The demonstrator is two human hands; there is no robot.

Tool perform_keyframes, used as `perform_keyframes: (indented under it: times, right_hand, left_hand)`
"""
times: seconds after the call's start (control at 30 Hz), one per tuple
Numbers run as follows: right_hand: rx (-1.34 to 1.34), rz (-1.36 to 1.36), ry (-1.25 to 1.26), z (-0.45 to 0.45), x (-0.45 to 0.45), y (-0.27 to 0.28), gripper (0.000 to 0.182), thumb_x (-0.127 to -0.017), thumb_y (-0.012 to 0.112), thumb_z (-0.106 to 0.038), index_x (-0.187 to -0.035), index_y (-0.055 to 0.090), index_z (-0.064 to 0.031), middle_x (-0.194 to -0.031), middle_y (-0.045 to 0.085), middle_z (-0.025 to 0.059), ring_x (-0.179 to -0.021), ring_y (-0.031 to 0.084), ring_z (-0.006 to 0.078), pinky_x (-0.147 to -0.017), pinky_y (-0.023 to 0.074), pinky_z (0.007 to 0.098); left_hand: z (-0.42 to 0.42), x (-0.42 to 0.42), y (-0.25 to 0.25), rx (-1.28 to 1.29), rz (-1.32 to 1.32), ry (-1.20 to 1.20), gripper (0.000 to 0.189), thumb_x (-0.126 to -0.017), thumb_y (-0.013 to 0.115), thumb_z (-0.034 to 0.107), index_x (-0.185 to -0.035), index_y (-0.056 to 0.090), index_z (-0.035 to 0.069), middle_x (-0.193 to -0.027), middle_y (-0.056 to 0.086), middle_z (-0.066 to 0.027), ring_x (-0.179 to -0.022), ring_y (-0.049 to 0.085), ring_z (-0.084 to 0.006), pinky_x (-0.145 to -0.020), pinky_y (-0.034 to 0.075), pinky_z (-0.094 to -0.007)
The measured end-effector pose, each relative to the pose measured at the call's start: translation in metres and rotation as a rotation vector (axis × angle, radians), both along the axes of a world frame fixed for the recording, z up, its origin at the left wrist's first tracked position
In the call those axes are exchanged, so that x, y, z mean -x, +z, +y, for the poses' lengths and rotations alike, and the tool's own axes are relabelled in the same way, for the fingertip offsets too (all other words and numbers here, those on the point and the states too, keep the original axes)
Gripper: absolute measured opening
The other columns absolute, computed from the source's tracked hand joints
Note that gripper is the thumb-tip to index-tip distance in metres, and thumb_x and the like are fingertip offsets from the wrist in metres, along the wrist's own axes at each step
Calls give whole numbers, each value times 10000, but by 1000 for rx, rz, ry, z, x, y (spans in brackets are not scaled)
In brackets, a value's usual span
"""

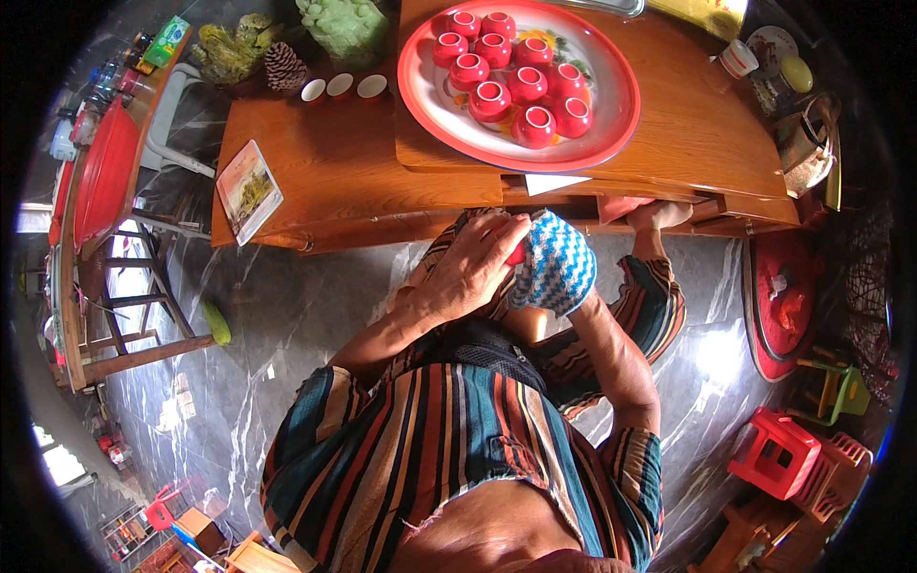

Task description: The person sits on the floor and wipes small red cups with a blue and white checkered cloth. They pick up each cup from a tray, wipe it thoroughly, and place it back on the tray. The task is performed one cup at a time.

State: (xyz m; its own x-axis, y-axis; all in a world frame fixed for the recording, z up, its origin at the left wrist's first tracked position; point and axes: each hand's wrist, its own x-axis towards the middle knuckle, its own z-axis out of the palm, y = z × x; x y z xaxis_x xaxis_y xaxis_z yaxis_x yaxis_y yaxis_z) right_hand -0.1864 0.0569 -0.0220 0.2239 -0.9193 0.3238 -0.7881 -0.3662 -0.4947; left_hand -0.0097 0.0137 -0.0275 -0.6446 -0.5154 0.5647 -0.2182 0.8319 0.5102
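Note:
My left hand (469, 265) is closed around a small red cup (517, 253), mostly hidden by the fingers. Against the cup's right side is a blue-and-white knitted cloth or mitt (557, 259), which covers my right hand (584, 304); its fingers are hidden. Both hands are close together above my lap, in front of the table. Beyond them, a large round tray (616, 136) with a red rim and floral pattern holds several glossy red cups (534, 127), all upside down. Three small cups (372, 87) with white insides stand left of the tray.
The wooden table (322, 157) carries a booklet (249, 192), a pine cone (285, 66) and a green carving (344, 29). One bare foot (663, 215) rests at an open drawer beside pink material (620, 207). Red stools (777, 453) stand lower right; a wooden rack (147, 286) is left.

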Motion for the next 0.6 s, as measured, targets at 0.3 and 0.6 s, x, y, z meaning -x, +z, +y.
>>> perform_keyframes:
  times: [0.3, 0.6]
  right_hand:
    - [125, 315, -36, 0, -2, 7, 239, -624, 674, -204, -823, 629, -81, -830, 599, 130, -712, 612, 296, -580, 507, 381]
    - [-354, -861, -18, 20, -2, -66, 342, -824, 646, -231, -1154, 595, -157, -1072, 617, 78, -935, 601, 268, -776, 497, 346]
  left_hand:
    - [-5, -8, 10, -647, 206, -11, 671, -748, 763, 63, -1327, 425, 28, -1231, 562, -162, -1120, 561, -291, -980, 445, -372]
    - [-16, -6, 1, -1596, 512, 33, 389, -886, 648, 356, -1053, 609, 7, -880, 661, -75, -722, 645, -145, -526, 550, -260]
